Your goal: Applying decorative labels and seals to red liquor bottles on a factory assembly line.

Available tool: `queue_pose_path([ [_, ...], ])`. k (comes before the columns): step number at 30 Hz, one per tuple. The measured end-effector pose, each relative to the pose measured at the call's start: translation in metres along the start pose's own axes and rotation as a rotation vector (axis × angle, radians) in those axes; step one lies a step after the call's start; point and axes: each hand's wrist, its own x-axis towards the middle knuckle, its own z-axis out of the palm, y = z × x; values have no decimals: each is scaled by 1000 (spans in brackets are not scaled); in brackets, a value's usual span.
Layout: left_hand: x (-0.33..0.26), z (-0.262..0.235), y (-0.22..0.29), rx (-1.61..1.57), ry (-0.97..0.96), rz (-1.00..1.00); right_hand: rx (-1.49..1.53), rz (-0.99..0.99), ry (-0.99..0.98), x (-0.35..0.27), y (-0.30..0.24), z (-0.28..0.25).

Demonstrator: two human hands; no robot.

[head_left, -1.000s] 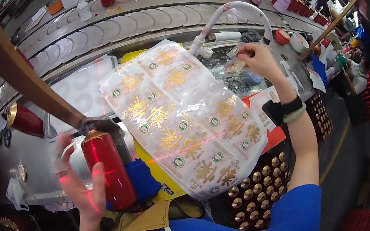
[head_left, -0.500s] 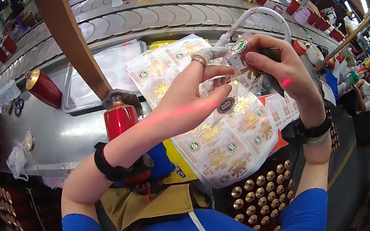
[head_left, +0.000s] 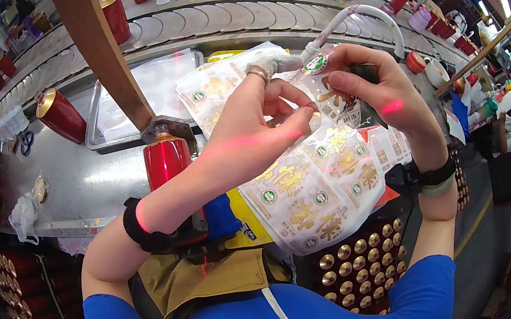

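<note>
My right hand [head_left: 365, 74] pinches a clear label sheet [head_left: 341, 107] with gold lettering between thumb and fingers. A green-and-white oval emblem [head_left: 316, 63] shows at the sheet's upper end. Beside it my left hand [head_left: 256, 120] has thumb and fingertips pressed together on what looks like a small sticker [head_left: 314, 121], mostly covered by the fingers. One ringed left finger wears a white cloth cover [head_left: 277, 64] and reaches toward the emblem. Beneath both hands lies a stack of printed label sheets [head_left: 306, 208] with gold lettering and green round emblems.
A red can [head_left: 166, 159] stands upright under a wooden post [head_left: 101, 57], left of the labels. Another red can [head_left: 61, 116] leans near a metal tray [head_left: 116, 114]. Beyond runs a conveyor [head_left: 202, 25] carrying red cans. A white hose [head_left: 372, 10] arches behind my right hand.
My left thumb and fingers have closed together, and the dark round sticker by the thumb no longer shows there. Red cans have shifted along the conveyor. My right hand has barely moved.
</note>
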Motion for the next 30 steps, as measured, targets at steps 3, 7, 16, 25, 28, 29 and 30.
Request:
queue_pose_path([
  [3, -1, 1, 3, -67, -3, -71, 22, -4, 5, -1, 1, 1],
  [7, -1, 0, -1, -103, 9, -45, -13, -30, 28, -1, -1, 3],
  [16, -4, -3, 3, -131, -14, -73, -32, -143, 143, -8, 5, 15],
  [25, -14, -10, -3, -237, 64, -206, -42, -103, 210, -2, 30, -1],
  [28, -17, -15, -7, -286, 82, -229, -325, 16, 80, 19, 83, -15],
  [29, -17, -16, -8, -312, 83, -243, -303, 135, 112, 22, 103, -12],
  [30, -17, -15, -8, -336, 80, -254, -372, 140, 17, 27, 137, -21],
])
